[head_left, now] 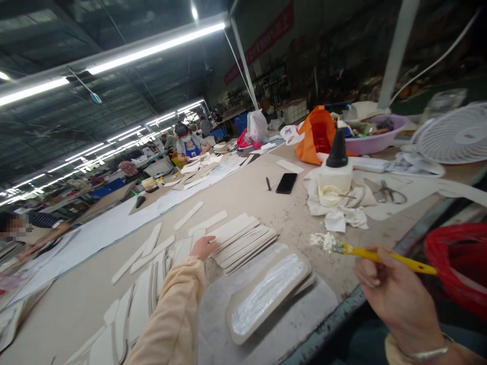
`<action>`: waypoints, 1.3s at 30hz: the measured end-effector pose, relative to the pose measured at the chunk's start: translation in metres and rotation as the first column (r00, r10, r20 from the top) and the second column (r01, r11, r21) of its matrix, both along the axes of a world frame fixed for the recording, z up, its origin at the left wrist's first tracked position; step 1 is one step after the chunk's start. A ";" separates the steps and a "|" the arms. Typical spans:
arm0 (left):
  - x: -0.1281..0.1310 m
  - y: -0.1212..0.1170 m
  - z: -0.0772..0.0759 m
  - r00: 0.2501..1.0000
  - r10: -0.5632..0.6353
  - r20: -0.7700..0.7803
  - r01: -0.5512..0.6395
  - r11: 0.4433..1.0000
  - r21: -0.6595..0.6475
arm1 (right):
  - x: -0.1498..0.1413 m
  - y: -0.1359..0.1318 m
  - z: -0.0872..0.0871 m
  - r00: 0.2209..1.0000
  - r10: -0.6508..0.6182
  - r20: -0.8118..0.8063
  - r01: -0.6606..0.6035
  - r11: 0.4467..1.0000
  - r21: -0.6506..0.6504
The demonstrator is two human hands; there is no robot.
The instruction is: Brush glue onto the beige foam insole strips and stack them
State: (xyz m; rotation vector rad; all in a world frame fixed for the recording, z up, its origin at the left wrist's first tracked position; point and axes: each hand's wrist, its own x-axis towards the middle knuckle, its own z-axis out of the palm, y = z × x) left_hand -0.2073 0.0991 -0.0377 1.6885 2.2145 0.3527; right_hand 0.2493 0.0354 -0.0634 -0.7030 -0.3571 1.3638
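Note:
My right hand (395,294) is closed around the yellow handle of a paintbrush (384,256). White paste clings to the brush's bristles, which point left over the table. My left hand (203,247) reaches to the near left edge of a fanned stack of pale strips (245,241); its fingers look slightly apart, touching or just beside the stack. Between the hands, a rounded flat panel (266,299) lies on a paper sheet (213,324), a shiny whitish coating across its middle. Another piece shows beneath it. More loose strips (142,294) spread under and left of my left forearm.
Beyond the brush stands a white bottle (335,177) with a black nozzle on a rag. A phone (286,183), scissors (390,192), orange bag (315,134), purple basin (376,134) and fan (452,134) lie farther back. A red bag (456,268) hangs at right. Co-workers sit across.

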 end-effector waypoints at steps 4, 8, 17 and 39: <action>-0.005 0.013 -0.005 0.999 -0.041 0.017 0.042 0.991 -0.125 | 0.000 0.002 -0.001 1.000 -0.010 0.020 0.010 1.000 -0.007; -0.013 0.012 -0.005 0.997 -0.050 0.052 0.058 0.985 -0.161 | -0.002 0.003 -0.003 1.000 -0.024 0.005 0.025 0.999 -0.021; -0.025 0.014 -0.011 0.991 -0.100 0.089 0.110 0.986 -0.124 | -0.008 0.000 0.001 0.999 -0.014 0.039 0.016 0.999 -0.038; -0.032 0.011 -0.022 0.989 -0.144 0.045 0.144 0.989 0.018 | -0.016 0.000 0.000 0.999 0.021 0.047 -0.021 1.000 -0.016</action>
